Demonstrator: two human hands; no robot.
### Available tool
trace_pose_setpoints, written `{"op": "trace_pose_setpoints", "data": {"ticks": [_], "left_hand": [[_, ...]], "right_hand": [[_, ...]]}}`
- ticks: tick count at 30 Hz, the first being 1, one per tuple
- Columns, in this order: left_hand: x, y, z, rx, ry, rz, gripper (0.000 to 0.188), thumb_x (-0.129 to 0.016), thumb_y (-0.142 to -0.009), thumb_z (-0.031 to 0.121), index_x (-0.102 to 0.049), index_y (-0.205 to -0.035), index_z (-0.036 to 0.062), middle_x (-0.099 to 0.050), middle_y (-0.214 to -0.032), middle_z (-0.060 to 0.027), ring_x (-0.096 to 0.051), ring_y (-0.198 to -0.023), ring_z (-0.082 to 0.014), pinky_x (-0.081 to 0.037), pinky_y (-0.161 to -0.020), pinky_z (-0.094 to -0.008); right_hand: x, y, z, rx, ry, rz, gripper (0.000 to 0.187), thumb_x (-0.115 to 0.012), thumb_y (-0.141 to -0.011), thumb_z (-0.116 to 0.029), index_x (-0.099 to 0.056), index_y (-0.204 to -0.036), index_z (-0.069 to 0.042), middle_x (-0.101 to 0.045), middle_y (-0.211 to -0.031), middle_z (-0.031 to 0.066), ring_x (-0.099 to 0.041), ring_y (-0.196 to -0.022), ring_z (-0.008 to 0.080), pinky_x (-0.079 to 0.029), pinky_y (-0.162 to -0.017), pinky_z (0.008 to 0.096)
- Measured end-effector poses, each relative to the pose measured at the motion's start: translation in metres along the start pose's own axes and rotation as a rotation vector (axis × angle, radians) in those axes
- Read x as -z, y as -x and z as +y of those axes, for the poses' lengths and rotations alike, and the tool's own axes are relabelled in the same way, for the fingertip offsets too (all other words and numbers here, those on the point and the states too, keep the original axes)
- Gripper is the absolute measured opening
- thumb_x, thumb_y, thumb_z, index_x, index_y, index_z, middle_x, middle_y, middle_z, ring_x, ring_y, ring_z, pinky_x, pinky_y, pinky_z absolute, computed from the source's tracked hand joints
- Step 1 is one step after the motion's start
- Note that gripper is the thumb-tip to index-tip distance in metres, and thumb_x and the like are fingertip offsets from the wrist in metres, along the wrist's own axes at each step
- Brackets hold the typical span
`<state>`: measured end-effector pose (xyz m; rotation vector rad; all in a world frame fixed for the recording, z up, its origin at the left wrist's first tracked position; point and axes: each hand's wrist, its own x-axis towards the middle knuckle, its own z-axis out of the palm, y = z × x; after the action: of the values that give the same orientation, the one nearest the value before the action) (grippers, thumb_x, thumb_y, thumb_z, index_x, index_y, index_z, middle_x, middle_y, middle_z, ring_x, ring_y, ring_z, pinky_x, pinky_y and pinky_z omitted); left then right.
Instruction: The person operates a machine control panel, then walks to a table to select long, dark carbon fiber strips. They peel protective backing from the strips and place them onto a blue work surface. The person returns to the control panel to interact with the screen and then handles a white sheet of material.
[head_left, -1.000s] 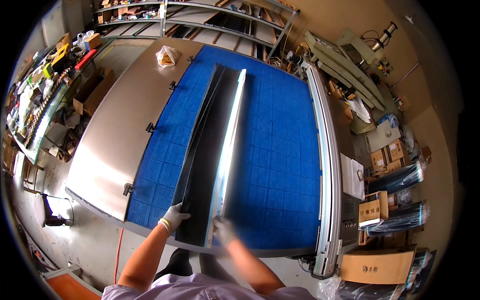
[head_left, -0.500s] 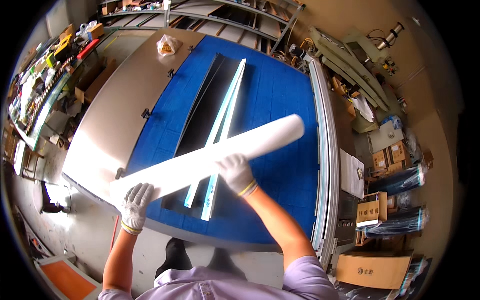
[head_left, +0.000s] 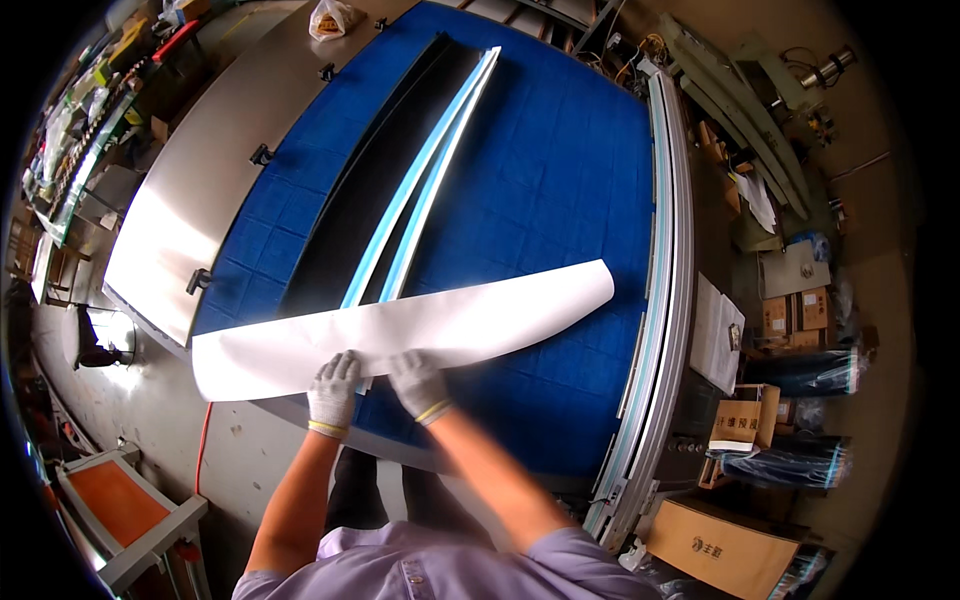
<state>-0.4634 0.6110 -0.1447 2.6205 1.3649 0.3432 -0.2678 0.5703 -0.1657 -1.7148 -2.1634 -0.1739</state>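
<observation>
A long white sheet (head_left: 300, 345), loosely rolled or folded over, lies crosswise on the near part of the blue-covered table (head_left: 540, 180), its left end past the table's edge. My left hand (head_left: 333, 393), in a pale knitted glove, rests stretched fingers on the sheet's near side. Close beside it, my gloved right hand (head_left: 418, 385) also lays its fingers flat on the sheet; it is slightly blurred. Both thumbs are hidden. Two narrow blue-and-white strips (head_left: 425, 165) run away from me in a V, partly under the sheet, beside a long black panel (head_left: 385, 160).
Metal rails (head_left: 665, 270) border the table's right side. A bare metallic panel (head_left: 190, 200) with black clamps (head_left: 262, 155) adjoins the blue on the left. Cartons (head_left: 740, 420) and wrapped rolls stand right. An orange-topped stand (head_left: 118, 505) is at lower left.
The white roll has come nearer to me, and looks wider and flatter. My hands have moved close together near its middle; my left hand has left its left end. The view has shifted.
</observation>
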Motion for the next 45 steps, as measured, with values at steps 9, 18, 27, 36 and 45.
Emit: {"op": "trace_pose_setpoints", "data": {"ticks": [9, 18, 27, 36, 45], "left_hand": [[0.017, -0.012, 0.001, 0.028, 0.089, -0.016, 0.026, -0.052, -0.086, 0.011, -0.066, -0.108, 0.0070, -0.068, -0.122, -0.0103, -0.065, -0.114, -0.0287, -0.052, -0.095, -0.0426], [0.017, -0.029, -0.005, 0.042, 0.173, 0.022, 0.014, -0.059, -0.084, 0.011, -0.069, -0.093, 0.0103, -0.073, -0.097, -0.0092, -0.071, -0.086, -0.0310, -0.056, -0.076, -0.0413], [0.037, -0.049, -0.012, 0.139, 0.100, -0.223, 0.014, -0.063, -0.086, 0.014, -0.076, -0.092, 0.0131, -0.072, -0.081, -0.0114, -0.070, -0.077, -0.0314, -0.054, -0.074, -0.0420], [0.056, 0.046, -0.112, 0.227, 0.006, -0.129, 0.015, -0.061, -0.085, 0.017, -0.070, -0.096, 0.0162, -0.074, -0.096, -0.0039, -0.071, -0.087, -0.0261, -0.056, -0.078, -0.0390], [0.086, 0.073, -0.191, 0.285, 0.033, -0.109, 0.015, -0.065, -0.078, 0.014, -0.071, -0.092, 0.0145, -0.074, -0.093, -0.0044, -0.070, -0.085, -0.0271, -0.056, -0.077, -0.0394]], "right_hand": [[0.081, 0.070, 0.220, -0.033, 0.050, -0.199, 0.016, -0.059, -0.084, -0.013, -0.069, -0.097, -0.013, -0.064, -0.092, 0.0059, -0.066, -0.090, 0.0247, -0.056, -0.074, 0.0373], [0.122, 0.074, 0.343, -0.426, -0.018, -0.470, 0.012, -0.069, -0.083, -0.021, -0.073, -0.081, -0.010, -0.069, -0.086, 0.0105, -0.068, -0.086, 0.0321, -0.055, -0.081, 0.0437], [0.062, -0.001, 0.139, -0.046, -0.298, -0.340, 0.036, -0.077, -0.077, -0.028, -0.069, -0.109, -0.014, -0.065, -0.108, 0.0116, -0.060, -0.109, 0.0343, -0.049, -0.095, 0.0430], [0.031, -0.060, 0.109, -0.359, -0.379, -0.703, 0.032, -0.083, -0.065, -0.028, -0.077, -0.086, -0.005, -0.072, -0.094, 0.0167, -0.069, -0.091, 0.0352, -0.054, -0.083, 0.0423], [0.050, -0.024, 0.091, -0.410, -0.463, -0.501, 0.022, -0.082, -0.068, -0.008, -0.078, -0.089, -0.009, -0.071, -0.094, 0.0116, -0.068, -0.091, 0.0304, -0.055, -0.084, 0.0380]]}}
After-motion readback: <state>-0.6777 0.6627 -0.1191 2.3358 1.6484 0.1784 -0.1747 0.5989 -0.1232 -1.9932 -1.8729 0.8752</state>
